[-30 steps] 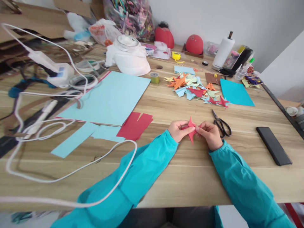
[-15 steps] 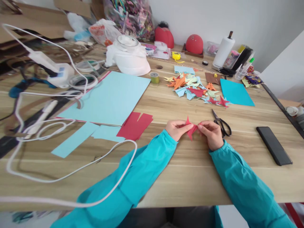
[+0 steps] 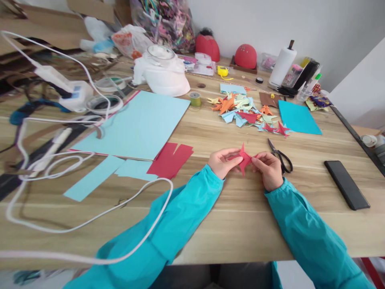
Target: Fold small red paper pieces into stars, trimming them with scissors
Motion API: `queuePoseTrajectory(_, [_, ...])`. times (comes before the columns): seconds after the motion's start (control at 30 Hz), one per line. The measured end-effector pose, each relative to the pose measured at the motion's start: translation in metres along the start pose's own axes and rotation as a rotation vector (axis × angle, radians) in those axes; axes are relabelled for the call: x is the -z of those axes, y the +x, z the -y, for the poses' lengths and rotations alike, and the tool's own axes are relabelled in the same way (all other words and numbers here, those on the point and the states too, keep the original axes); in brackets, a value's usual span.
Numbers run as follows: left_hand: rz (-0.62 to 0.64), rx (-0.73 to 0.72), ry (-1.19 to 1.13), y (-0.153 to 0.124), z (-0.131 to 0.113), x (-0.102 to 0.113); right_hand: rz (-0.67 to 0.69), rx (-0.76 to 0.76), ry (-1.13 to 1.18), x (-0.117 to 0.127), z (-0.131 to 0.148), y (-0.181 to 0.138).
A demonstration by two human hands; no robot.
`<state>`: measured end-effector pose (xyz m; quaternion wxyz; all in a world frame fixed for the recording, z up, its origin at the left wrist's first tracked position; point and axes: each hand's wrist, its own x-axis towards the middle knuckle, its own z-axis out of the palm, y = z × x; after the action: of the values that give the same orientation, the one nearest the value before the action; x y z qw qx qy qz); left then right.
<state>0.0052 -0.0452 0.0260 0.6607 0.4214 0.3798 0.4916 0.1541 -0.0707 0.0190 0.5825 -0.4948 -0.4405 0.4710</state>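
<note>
A small red origami crane (image 3: 246, 159) is held between my two hands over the wooden table, its pointed wings sticking up and down. My left hand (image 3: 223, 162) pinches its left side between thumb and fingers. On the other side, the thumb and forefinger of my right hand (image 3: 267, 168) grip its right tip. Black-handled scissors (image 3: 280, 156) lie just beyond my right hand. Farther back is a pile of folded paper cranes (image 3: 240, 110) in orange, blue, yellow and red. Red paper strips (image 3: 171, 160) lie to the left of my hands.
A light blue sheet (image 3: 135, 124) and blue paper strips (image 3: 94, 176) lie on the left, near a looping white cable (image 3: 90, 263). To the right are a black phone (image 3: 347, 184) and a turquoise sheet (image 3: 300, 117). A green thread spool (image 3: 195, 99) stands behind.
The red origami crane has turned between my fingers, so more of its body and wings show. Both hands stay in nearly the same place, still pinching it.
</note>
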Motion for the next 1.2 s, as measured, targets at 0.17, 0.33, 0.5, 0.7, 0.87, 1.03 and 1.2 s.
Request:
queuePoseTrajectory(0.17, [0.113,-0.146,0.07,0.0,0.0065,0.0024,-0.045,-0.007,0.089,0.0001,0.0014,0.0012])
queuePoseTrajectory(0.33, [0.153,-0.354,0.348,-0.0024,0.0098,0.002,-0.032,-0.016,0.127,0.0001,0.0027,0.0015])
queuePoseTrajectory(0.5, [0.119,-0.377,0.39,-0.0042,0.0072,0.0009,0.013,-0.039,0.094,0.0008,0.0046,0.0001])
queuePoseTrajectory(0.7, [-0.031,-0.506,0.39,0.0,0.0081,0.0047,0.085,-0.014,0.044,0.0008,0.0063,-0.0019])
queuePoseTrajectory(0.87, [-0.025,-0.579,0.455,-0.0002,0.0081,0.0057,0.102,0.122,-0.063,-0.0011,-0.0003,-0.0018])
queuePoseTrajectory(1.03, [0.034,-0.598,0.519,-0.0038,0.008,0.0045,0.115,0.154,-0.122,-0.0004,-0.0022,-0.0012])
queuePoseTrajectory(1.2, [0.046,-0.633,0.563,-0.0051,0.0069,0.0041,0.12,0.157,-0.134,0.0007,-0.001,-0.0012])
